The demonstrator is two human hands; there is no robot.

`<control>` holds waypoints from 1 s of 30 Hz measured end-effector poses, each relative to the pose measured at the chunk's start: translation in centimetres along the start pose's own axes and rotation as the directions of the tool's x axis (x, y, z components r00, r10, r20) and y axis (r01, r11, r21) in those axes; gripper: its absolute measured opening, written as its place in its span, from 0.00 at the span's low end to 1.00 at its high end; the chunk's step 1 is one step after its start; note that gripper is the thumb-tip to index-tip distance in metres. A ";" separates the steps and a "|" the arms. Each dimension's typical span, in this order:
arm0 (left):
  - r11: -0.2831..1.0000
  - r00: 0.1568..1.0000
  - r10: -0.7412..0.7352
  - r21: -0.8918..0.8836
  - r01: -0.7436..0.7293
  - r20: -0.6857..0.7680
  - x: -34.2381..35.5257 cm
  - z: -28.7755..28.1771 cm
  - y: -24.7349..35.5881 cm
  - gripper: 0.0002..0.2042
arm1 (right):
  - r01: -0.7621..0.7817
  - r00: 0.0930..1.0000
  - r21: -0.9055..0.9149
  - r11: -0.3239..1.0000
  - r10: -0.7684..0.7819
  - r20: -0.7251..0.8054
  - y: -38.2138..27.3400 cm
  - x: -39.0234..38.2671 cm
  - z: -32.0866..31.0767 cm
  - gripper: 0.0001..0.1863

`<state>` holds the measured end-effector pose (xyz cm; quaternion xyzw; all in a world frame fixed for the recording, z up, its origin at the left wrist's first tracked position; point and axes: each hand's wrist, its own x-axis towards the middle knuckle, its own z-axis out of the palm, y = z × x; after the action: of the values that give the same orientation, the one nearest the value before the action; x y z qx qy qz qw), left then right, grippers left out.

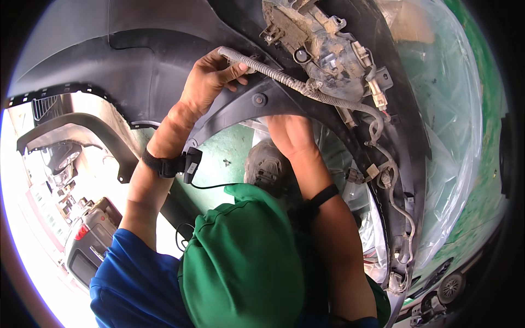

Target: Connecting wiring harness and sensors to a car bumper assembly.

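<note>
A grey corrugated wiring conduit (273, 74) runs across the inner side of a black car bumper cover (164, 71). My left hand (210, 79) is closed at the conduit's upper left end, thumb pressed up near it and other fingers partly curled behind. My right hand (292, 134) reaches under the bumper's lower edge, close to a round fastener (260, 99). Its fingers are hidden behind the black plastic. Right of both hands, a dirty lamp housing (333, 60) is mounted on the bumper, with a pale connector (377, 94) plugged in beside the conduit.
The harness (391, 164) continues down the bumper's right side, with several connectors. Clear plastic sheeting (448, 136) lies on the green floor at right. A shoe (266, 164) shows below my hands. A black wheel-arch trim (93, 123) and a parked vehicle (90, 235) are at left.
</note>
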<state>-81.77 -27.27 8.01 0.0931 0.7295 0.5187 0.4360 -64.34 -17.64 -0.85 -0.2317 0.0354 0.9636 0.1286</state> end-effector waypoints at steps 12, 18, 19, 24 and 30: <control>0.922 0.997 -0.029 0.387 0.001 0.065 0.7 -1.1 2.1 0.19 | 0.278 0.953 -0.904 0.323 0.023 0.302 -2.3 4.6 2.9 0.22; 0.742 0.991 0.131 0.663 -0.098 0.000 0.6 -0.2 3.2 0.20 | -0.034 0.978 -0.596 0.803 0.150 0.147 -1.6 4.7 1.1 0.22; 0.698 0.993 0.120 0.712 -0.077 -0.010 0.6 -0.3 3.2 0.19 | -0.045 0.978 -0.581 0.813 0.155 0.140 -1.3 4.9 0.8 0.21; 0.754 0.992 0.111 0.646 -0.119 0.053 1.5 0.3 3.1 0.15 | -0.062 0.984 -0.563 0.824 0.146 0.106 -1.9 4.4 0.8 0.21; 0.759 0.995 0.101 0.645 -0.087 0.016 2.7 0.1 3.0 0.14 | -0.065 0.982 -0.562 0.824 0.152 0.109 -1.5 5.7 0.6 0.21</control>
<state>-84.22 -24.28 9.03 0.2685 0.8617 0.2588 0.3440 -69.12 -14.75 -2.97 -0.1838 -0.2430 0.9524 0.0027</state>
